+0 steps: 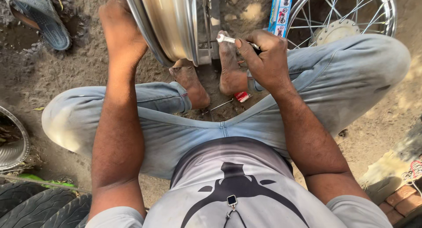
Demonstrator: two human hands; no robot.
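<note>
A shiny metal wheel rim (169,21) stands upright on the dirt between my bare feet (231,69). My left hand (119,28) rests on the rim's left side, fingers over its edge. My right hand (263,56) is shut on a small silver wrench (226,39), whose open jaw points at the rim's right side near the spokes. I sit on the ground with my knees spread in light blue jeans (343,74).
A spoked wheel (340,14) lies at the top right beside a blue printed box (279,12). A small red object (242,96) and a thin rod (220,105) lie by my feet. A sandal (37,17) is top left; tyres (35,206) bottom left; bricks (402,201) bottom right.
</note>
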